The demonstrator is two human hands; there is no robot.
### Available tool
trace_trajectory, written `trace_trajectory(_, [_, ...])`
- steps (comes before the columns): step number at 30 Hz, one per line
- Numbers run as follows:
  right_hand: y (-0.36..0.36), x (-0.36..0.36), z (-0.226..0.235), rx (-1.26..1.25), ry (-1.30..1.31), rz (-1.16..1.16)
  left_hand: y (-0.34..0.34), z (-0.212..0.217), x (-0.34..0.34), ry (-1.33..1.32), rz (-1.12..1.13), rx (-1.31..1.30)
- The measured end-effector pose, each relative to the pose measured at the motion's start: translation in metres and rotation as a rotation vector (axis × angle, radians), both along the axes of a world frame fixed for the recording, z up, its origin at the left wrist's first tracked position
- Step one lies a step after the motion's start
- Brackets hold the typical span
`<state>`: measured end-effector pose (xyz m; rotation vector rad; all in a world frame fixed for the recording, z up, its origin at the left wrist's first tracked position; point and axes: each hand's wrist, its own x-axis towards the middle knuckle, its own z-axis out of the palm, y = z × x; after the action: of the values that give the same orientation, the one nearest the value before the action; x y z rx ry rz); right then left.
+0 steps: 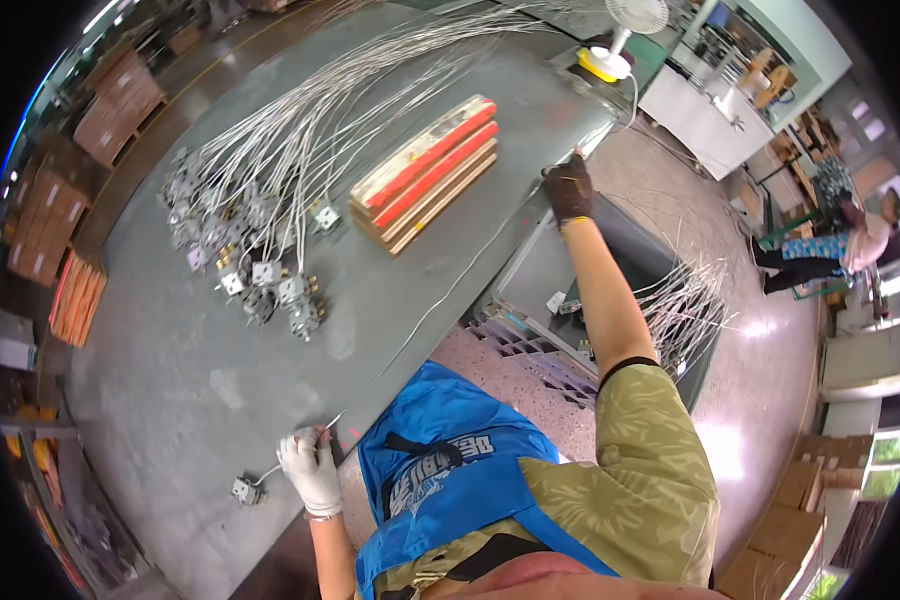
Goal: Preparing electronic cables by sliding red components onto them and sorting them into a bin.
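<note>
Bright; glare on floor [727, 450]; edges fisheye-bent.

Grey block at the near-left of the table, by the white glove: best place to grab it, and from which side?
Probably pinch the block across its body, coming from the left. Its cable leaves on the right toward the white-gloved left hand, so that side is crowded. It lies apart from the piled blocks; fine detail is too small to tell.

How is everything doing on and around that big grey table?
Wire, stretched out, gently curved.
Left hand, closed on it.
Right hand, farther along it, grip unclear.
Lone connector, lying apart.
Other connectors, heaped.
Wooden boards, stacked.
Fan, standing, spinning unclear.
Grey bin, open on top.
</note>
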<state>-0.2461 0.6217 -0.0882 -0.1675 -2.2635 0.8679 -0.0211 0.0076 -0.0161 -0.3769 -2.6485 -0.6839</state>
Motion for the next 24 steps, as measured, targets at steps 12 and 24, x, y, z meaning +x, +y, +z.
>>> trace_trajectory(12, [-0.035,0.011,0.057,0.635,-0.482,-0.384,0.032,0.01,0.006,-0.058,0.039,-0.034])
trace_trajectory(24, [0.029,-0.004,0.027,1.093,-0.509,-0.058,0.009,0.016,0.03,-0.165,0.153,0.005])
